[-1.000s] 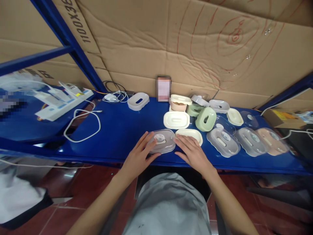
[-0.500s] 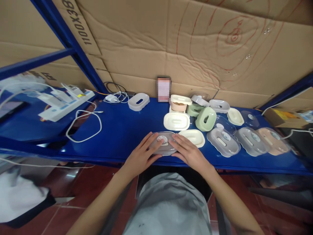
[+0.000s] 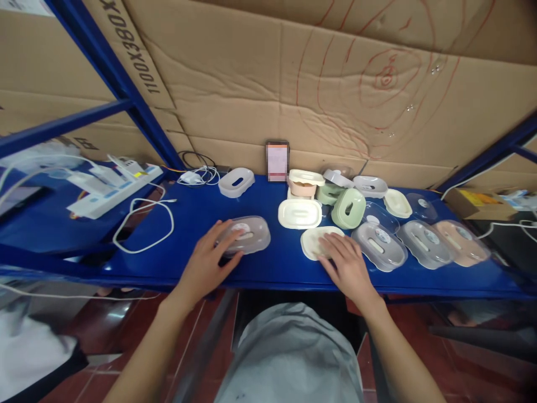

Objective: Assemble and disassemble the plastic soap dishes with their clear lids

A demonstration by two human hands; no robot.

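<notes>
A grey oval plastic box under a clear lid sits near the front of the blue table. My left hand grips its left end, with fingers across the lid and the thumb by the front edge. To the right, a shallow cream oval tray lies partly under my right hand. That hand's fingers are spread over the tray's right side, the thumb apart near its front rim. Another cream tray rests just behind. A green slotted holder stands behind my right hand.
Several lidded boxes, including a grey one and a peach one, line the right side. At the back are a grey slotted holder and an upright phone. A power strip and a white cable occupy the left.
The grey lidded box has moved left with my left hand. My right hand has left that box and moved right, over the cream tray. The view has shifted slightly.
</notes>
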